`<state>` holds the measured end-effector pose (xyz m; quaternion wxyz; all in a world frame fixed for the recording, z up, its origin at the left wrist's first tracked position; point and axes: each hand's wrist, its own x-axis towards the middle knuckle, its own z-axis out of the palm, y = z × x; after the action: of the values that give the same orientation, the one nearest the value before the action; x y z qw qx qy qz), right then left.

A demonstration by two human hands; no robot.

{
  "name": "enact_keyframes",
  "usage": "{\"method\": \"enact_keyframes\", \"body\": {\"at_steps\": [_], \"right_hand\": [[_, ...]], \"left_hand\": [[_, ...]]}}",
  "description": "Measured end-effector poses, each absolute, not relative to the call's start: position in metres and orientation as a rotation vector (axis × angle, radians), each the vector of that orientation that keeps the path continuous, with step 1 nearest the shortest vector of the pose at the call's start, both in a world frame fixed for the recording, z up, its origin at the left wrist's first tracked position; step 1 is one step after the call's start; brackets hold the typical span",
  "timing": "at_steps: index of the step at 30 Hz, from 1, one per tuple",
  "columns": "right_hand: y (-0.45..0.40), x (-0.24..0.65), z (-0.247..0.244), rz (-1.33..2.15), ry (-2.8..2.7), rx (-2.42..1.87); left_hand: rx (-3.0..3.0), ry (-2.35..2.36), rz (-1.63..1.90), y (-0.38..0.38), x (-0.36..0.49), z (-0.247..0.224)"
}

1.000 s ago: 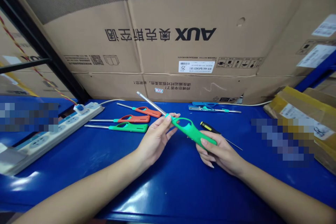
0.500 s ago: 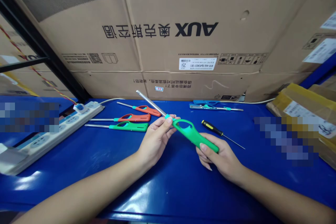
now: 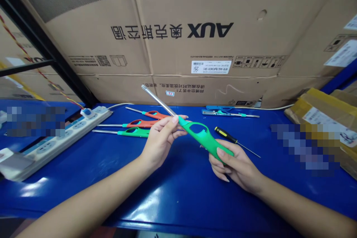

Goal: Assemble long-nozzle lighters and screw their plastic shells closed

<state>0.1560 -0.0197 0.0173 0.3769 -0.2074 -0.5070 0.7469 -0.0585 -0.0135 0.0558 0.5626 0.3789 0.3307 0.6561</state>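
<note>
Overhead of the blue table (image 3: 173, 193), a green lighter (image 3: 208, 139) slants between both hands: the left hand (image 3: 158, 141) pinches its teal collar, while the right hand (image 3: 237, 163) has its fingers wrapped round the handle's end. Behind the right hand lies a screwdriver (image 3: 225, 135).

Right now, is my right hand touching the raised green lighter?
Touching. The head view shows your right hand gripping the raised green lighter by its handle end, thumb laid against it.
</note>
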Motion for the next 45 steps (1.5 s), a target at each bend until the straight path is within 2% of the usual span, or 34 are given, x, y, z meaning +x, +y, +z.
{"method": "enact_keyframes", "body": {"at_steps": [25,29,32,34,38,40,45], "right_hand": [[-0.019,0.151,0.004,1.840,-1.367,-0.681],[-0.030,0.144,0.006,1.675,-1.632,-0.749],[-0.028,0.153,0.008,1.352,-2.006,-0.729],[-0.020,0.162,0.011,1.146,-2.043,-0.714],[-0.004,0.170,0.022,1.353,-1.625,-0.904],[-0.003,0.168,0.026,1.428,-1.587,-0.906],[-0.004,0.164,0.025,1.433,-1.641,-0.953]], "left_hand": [[0.844,0.905,1.581,-0.014,-0.048,0.022],[0.938,0.824,1.367,-0.027,-0.034,0.025],[1.163,0.784,1.102,-0.042,-0.029,0.030],[1.220,0.819,1.130,-0.049,-0.031,0.033],[1.243,0.855,0.760,-0.056,-0.036,0.029],[1.404,0.838,0.576,-0.058,-0.035,0.024],[1.553,0.820,0.495,-0.058,-0.030,0.014]]}}
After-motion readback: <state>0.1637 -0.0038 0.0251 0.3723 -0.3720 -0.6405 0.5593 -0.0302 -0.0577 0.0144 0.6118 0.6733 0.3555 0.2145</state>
